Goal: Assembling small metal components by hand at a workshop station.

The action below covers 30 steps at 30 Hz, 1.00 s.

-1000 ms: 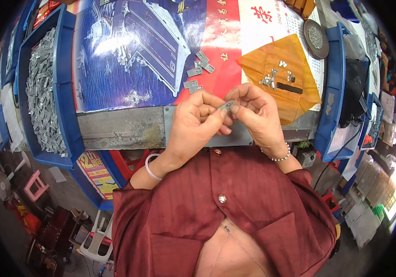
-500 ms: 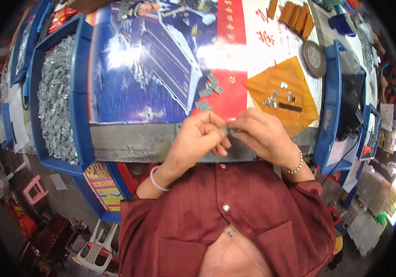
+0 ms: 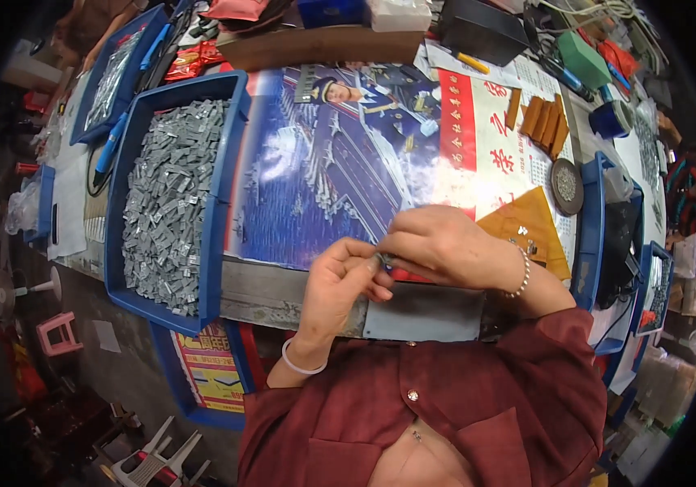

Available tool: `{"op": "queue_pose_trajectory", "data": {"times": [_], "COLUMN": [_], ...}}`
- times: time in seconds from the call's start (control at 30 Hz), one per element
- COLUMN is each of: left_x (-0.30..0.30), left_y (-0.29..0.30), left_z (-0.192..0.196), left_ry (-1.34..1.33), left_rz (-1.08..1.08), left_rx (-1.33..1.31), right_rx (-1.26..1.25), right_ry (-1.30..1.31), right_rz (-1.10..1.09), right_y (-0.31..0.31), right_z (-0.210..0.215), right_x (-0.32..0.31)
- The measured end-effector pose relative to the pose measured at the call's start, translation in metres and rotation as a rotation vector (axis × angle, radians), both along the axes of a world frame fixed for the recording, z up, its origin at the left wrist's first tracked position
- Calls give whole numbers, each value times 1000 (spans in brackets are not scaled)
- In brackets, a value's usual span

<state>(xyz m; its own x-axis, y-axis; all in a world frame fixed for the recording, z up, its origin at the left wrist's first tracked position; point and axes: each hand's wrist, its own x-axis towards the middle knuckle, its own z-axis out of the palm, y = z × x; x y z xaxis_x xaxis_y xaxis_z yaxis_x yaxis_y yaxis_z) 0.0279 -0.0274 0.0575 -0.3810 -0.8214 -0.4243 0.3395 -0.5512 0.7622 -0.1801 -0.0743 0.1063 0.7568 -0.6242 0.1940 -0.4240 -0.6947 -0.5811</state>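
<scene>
My left hand and my right hand meet over the table's near edge, fingertips pinched together. Between them is a small grey piece, mostly covered by the fingers, so its exact kind cannot be made out. Right of my right hand lies an orange sheet bearing tiny silvery parts; my wrist and hand cover some of it. Past the sheet sits a round dark dish filled with tiny light grains. A blue tray on the left holds many small grey clip-like pieces.
A glossy poster covers the tabletop. Orange-brown strips lie at the far right, near a black box. A long brown box spans the back. Another blue tray stands on the right.
The view has swung, bringing the table's far side into sight. Both hands remain together at the small piece. My right hand now reaches further across, and the loose grey pieces on the poster are hidden.
</scene>
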Motion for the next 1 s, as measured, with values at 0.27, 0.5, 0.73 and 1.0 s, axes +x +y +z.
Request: {"op": "queue_pose_trajectory", "data": {"times": [0.27,0.5,0.73,1.0], "left_x": [16,23,23,26], "left_y": [25,54,45,44], "left_z": [-21,-73,-69,-68], "left_ry": [-511,-728,-694,-676], "left_rz": [436,356,395,388], "left_rx": [-375,-713,-810,-793], "right_rx": [-138,-225,-275,-135], "right_ry": [-130,7,32,-17], "right_rz": [-380,-534,-594,-651], "right_y": [-120,-170,-177,-193], "right_z": [-86,-128,-125,-122], "right_x": [51,71,89,103]}}
